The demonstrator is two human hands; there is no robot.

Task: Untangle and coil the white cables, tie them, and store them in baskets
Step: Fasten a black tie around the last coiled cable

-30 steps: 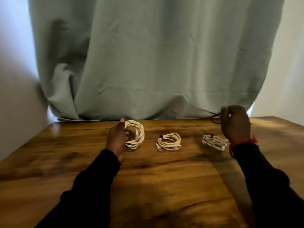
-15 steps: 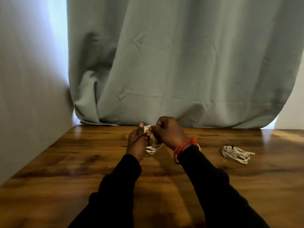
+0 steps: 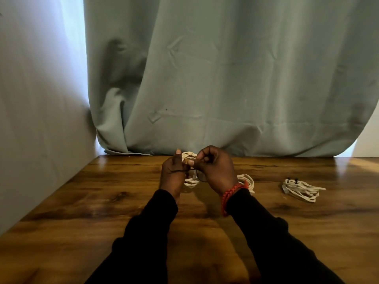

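White coil (image 3: 189, 160) sits between your hands at table centre, upright so the dark tie (image 3: 198, 174) can loop it. Your left hand (image 3: 173, 173) clamps coil and tie end; right hand (image 3: 216, 171) pinches the tie. Tied coils at 3 o'clock (image 3: 299, 188), clear of work.

Right hand (image 3: 215, 169) now at coil (image 3: 189, 156).

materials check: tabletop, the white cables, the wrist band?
Tabletop: wood or wood-look laminate, glossy; grain, knots and window glare show. White cable coil: looks like soft woven or rubbery cord, matte; too small to tell which. Wrist band at the right hand: red braided cord, plait texture visible.
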